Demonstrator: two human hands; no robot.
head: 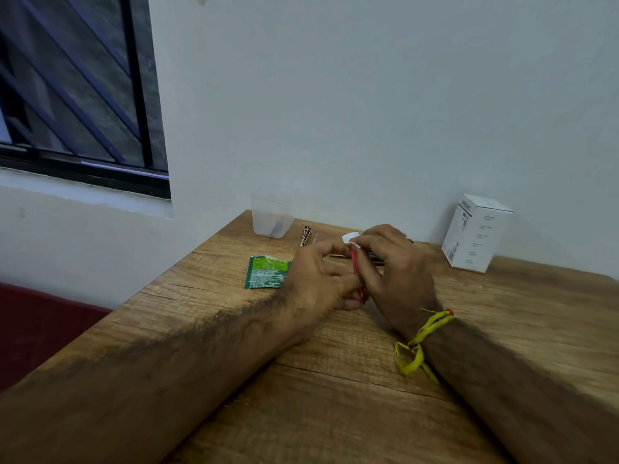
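Observation:
Both hands meet over the wooden table (pixel 335 380). My left hand (pixel 318 276) curls its fingers round the lower end of a thin red stick-like tool (pixel 354 266). My right hand (pixel 395 266), with a yellow thread band at the wrist, pinches a small white piece (pixel 350 238) at the tool's upper end. The red tool stands nearly upright between the two hands, and much of it is hidden by the fingers.
A torn green sachet (pixel 266 272) lies left of the hands. A clear plastic cup (pixel 271 216) stands at the wall, with thin dark metal pins (pixel 306 234) beside it. A white carton (pixel 475 232) stands at the back right. The table's left edge drops toward a dark red seat (pixel 40 326).

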